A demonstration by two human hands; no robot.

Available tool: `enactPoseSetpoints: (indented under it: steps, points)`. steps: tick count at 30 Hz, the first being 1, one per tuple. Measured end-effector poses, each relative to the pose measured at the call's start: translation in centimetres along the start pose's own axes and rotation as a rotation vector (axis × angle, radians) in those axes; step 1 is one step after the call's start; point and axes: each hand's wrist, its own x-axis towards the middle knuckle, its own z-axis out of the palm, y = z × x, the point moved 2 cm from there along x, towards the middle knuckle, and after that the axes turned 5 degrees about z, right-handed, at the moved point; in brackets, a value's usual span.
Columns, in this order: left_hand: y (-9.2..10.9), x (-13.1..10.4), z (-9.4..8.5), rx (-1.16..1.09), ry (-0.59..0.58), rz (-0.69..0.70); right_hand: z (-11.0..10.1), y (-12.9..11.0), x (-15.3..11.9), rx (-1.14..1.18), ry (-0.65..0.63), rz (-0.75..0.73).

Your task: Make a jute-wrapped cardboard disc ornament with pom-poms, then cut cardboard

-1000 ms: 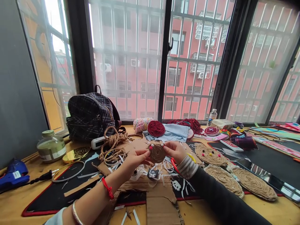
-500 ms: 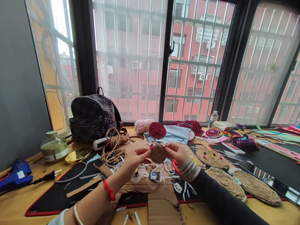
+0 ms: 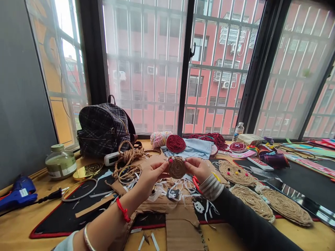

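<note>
A small round coil of brown twine [image 3: 177,168] is held up at the centre, with small pink and white balls [image 3: 171,160] along its upper edge. My left hand [image 3: 153,170] pinches its left side between thumb and fingers. On the opposite side, my right hand [image 3: 200,169] grips the coil's upper right edge near a white ball. Below the coil lie white paper strips, a small black-and-white piece [image 3: 173,194] and torn cardboard [image 3: 180,223]. Red-handled scissors [image 3: 196,184] lie partly hidden beside my right hand.
Larger twine discs [image 3: 285,205] lie at right beside a dark glossy panel. Behind are red yarn [image 3: 176,143], blue cloth [image 3: 197,148] and a bottle [image 3: 238,131]. A plaid backpack [image 3: 103,130], rope [image 3: 129,155], green jar [image 3: 60,163] and blue glue gun [image 3: 19,191] stand or lie at left.
Both hands still hold the coil, which has tilted slightly and shifted a little. The view has moved slightly.
</note>
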Motion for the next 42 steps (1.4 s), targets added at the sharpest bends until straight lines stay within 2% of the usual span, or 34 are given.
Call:
enactPoseSetpoints:
  steps: [5, 8, 13, 15, 20, 24, 27, 31, 35, 38, 42]
  points:
    - [-0.3, 0.0, -0.3, -0.044, 0.091, -0.033, 0.4, 0.2, -0.2, 0.026, -0.002, 0.015]
    - [-0.1, -0.2, -0.2, -0.061, 0.085, -0.036, 0.6, 0.4, -0.4, 0.065, 0.027, 0.033]
    - [0.3, -0.2, 0.1, -0.022, 0.056, 0.038, 1.0, 0.4, -0.3, 0.099, 0.075, 0.061]
    - [0.2, -0.1, -0.1, 0.106, 0.076, 0.095, 1.1, 0.4, -0.4, 0.096, 0.086, 0.051]
    - [-0.1, 0.1, -0.8, 0.635, 0.183, 0.323, 1.4, 1.1, -0.6, 0.078, 0.092, 0.019]
    - [-0.2, -0.1, -0.9, 0.813, 0.25, 0.42, 1.8, 1.6, -0.9, 0.039, 0.117, -0.042]
    - [0.0, -0.2, -0.8, 0.884, 0.286, 0.452, 1.9, 1.4, -1.0, 0.014, 0.102, -0.035]
    - [-0.2, -0.2, -0.4, 0.764, 0.22, 0.429, 1.5, 1.1, -0.7, 0.035, 0.125, 0.015]
    - [-0.7, -0.1, -0.2, 0.493, 0.187, 0.263, 1.2, 1.0, -0.4, 0.044, 0.119, 0.035]
    - [-0.8, 0.0, -0.3, 0.25, 0.215, 0.133, 1.3, 1.1, -0.3, 0.047, 0.062, 0.062]
    - [-0.6, -0.1, -0.3, 0.07, 0.312, 0.117, 1.3, 1.1, -0.4, 0.057, -0.021, 0.108]
